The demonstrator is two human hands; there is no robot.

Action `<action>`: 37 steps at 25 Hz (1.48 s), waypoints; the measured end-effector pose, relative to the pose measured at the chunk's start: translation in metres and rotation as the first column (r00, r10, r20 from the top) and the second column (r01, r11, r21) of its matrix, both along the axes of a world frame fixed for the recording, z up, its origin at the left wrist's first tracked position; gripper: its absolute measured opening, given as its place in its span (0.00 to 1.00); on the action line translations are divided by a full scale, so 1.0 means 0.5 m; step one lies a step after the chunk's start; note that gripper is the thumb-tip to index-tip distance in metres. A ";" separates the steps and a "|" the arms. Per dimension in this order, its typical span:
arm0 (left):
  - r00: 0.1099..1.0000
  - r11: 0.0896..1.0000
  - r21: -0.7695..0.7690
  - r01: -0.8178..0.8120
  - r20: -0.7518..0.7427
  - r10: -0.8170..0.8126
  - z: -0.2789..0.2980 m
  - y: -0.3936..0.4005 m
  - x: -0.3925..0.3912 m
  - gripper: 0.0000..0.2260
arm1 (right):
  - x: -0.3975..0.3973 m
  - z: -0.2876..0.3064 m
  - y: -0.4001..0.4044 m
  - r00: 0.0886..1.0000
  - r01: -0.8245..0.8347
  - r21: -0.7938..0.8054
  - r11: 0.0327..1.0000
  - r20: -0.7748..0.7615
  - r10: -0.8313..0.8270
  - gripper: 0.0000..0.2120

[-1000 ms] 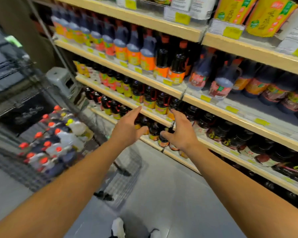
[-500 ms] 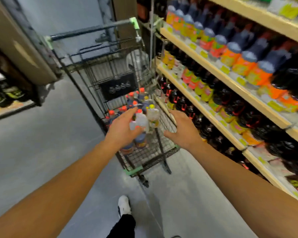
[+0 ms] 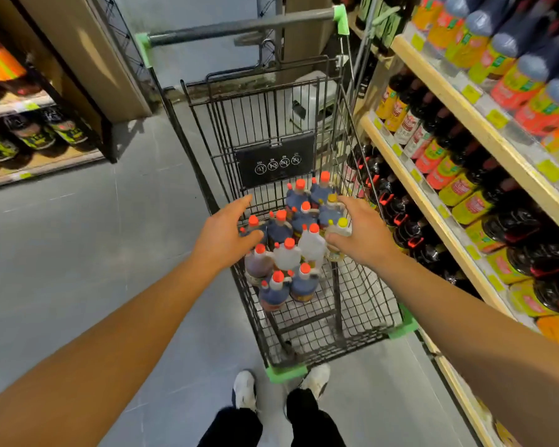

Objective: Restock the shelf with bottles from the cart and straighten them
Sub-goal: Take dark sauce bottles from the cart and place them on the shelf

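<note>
A black wire cart [image 3: 365,321] with green corner guards stands in front of me, holding several handled bottles [image 3: 300,250] with orange caps, some dark, some pale. A yellow-capped bottle [image 3: 339,229] stands at their right side. My left hand [image 3: 223,233] hovers over the cart's left rim, fingers spread, close to a dark bottle. My right hand [image 3: 359,233] reaches in from the right, fingers apart, touching or almost touching the yellow-capped bottle. Neither hand holds anything. The shelf [image 3: 433,201] on the right is packed with dark bottles bearing orange, yellow and red labels.
A second shelf unit [image 3: 29,162] with bottles stands at the left across the grey floor. A pale step stool [image 3: 310,101] sits beyond the cart. My feet [image 3: 281,385] are at the cart's near end. The cart handle [image 3: 239,27] is at the far end.
My view has swung from the shelf to the cart. Both hands left the shelf bottles and now reach down over the bottles in the cart.
</note>
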State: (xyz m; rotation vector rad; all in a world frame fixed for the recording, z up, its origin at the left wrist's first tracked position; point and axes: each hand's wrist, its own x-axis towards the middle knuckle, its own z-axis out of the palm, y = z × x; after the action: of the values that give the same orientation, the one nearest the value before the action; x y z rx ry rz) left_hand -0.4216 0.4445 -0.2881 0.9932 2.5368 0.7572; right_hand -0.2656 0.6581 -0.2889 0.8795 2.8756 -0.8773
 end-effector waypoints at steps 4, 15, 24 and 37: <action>1.000 1.000 -0.017 0.001 0.018 0.000 -0.073 0.100 -0.061 0.32 | -0.072 -0.064 0.107 1.000 -0.008 -0.005 1.000 -0.001 0.008 0.35; 0.958 0.959 -0.086 0.270 0.126 -0.258 -0.415 0.426 -0.327 0.30 | -0.367 -0.360 0.306 0.987 0.147 0.027 0.989 0.056 -0.148 0.27; 0.871 0.921 0.021 0.388 0.319 -0.374 -0.601 0.531 -0.369 0.19 | -0.419 -0.522 0.387 0.961 0.196 -0.002 0.981 0.200 -0.192 0.20; 0.969 0.965 0.127 0.228 0.069 -0.238 -0.380 0.404 -0.342 0.20 | -0.373 -0.339 0.289 0.925 0.292 0.039 0.956 -0.264 -0.272 0.14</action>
State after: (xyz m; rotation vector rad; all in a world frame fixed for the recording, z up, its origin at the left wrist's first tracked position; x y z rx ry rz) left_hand -0.5928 0.6467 -0.4781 1.2455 2.2735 0.8670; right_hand -0.4520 0.8026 -0.4584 1.3082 3.0675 -0.9712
